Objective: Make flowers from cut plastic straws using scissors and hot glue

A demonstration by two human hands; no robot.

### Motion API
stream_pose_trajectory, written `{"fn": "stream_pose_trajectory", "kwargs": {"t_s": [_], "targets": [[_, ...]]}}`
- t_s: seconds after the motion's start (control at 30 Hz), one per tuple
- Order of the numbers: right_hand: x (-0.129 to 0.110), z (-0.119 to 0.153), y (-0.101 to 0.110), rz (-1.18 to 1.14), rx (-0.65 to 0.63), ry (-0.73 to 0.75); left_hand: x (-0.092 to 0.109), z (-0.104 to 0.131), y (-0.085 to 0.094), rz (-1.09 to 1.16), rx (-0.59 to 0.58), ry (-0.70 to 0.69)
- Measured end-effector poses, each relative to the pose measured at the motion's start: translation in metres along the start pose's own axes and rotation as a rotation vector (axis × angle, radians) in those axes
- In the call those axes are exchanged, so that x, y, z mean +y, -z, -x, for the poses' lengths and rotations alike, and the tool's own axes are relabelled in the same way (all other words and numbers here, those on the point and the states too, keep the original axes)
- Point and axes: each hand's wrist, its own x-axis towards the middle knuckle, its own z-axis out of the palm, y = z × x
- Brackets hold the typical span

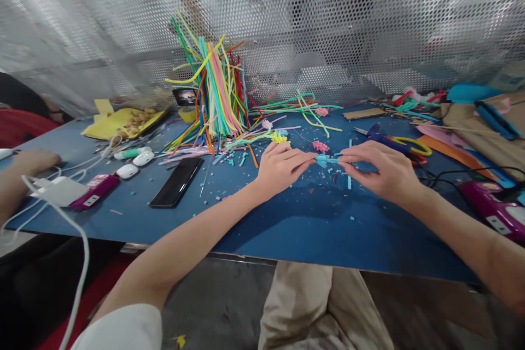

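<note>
Over the middle of the blue table, a small light-blue pipe-cleaner piece [324, 159] is stretched between my two hands. My left hand [283, 164] pinches its left end between thumb and finger. At its right end, the fingertips of my right hand [379, 168] are closed on the pipe cleaner. Just beyond the hands lie a pink fuzzy piece [320, 146] and a yellow fuzzy piece [279, 137]. A straight light-blue stem [349, 181] rests on the table beside my right fingertips, partly hidden by them.
A tall bundle of coloured pipe cleaners [221, 90] stands at the back. A black phone [176, 182] lies left, near white earphone cases [128, 170] and a power strip [95, 191] with cables. Pliers [389, 139] lie right. Another person's arm [24, 175] rests far left.
</note>
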Motion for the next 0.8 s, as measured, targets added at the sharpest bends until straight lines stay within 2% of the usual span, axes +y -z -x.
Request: {"fn": "stream_pose_trajectory", "kwargs": {"t_s": [0.3,0.6,0.8], "targets": [[-0.0019,0.0013,-0.0024,0.100,-0.061,0.072,0.0063,-0.0017,0.0000,0.017,0.003,-0.006],[-0.0041,0.0007,-0.0035,0.072,-0.071,0.030,0.0063,-0.0012,0.0007,0.033,-0.032,0.005],[0.0003,0.0041,-0.0029,0.083,-0.040,-0.002,0.0054,-0.0001,-0.0006,0.052,-0.010,0.021]]}}
